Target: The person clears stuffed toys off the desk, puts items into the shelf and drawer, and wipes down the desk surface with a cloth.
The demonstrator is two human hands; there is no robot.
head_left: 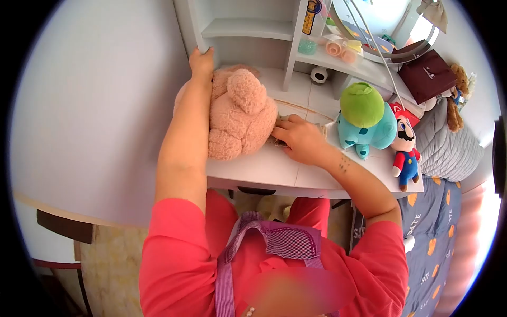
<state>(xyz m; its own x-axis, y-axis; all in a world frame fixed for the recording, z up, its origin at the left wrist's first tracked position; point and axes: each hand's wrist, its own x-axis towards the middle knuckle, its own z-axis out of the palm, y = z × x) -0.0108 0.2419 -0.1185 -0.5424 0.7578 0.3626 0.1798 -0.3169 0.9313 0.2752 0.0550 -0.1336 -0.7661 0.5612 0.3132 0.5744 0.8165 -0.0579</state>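
A large fluffy pink plush toy [240, 113] sits on the left part of the white desk [264, 171]. My left arm reaches across it, and my left hand [202, 62] is at the shelf's left upright, behind the plush, with its fingers only partly showing. To the right of the plush, my right hand [298, 138] is closed low over the desk top, around a small crumpled light-brown cloth [275, 140] that is largely hidden beneath its fingers. A teal plush with a green bulb [364, 113] stands to the right of this hand.
A Mario plush [406, 153] leans at the desk's right end. Behind are white shelves [248, 29], a small white round device [318, 75], a round mirror [364, 26] and a maroon bag [426, 76]. A patterned bed [433, 238] lies to the right.
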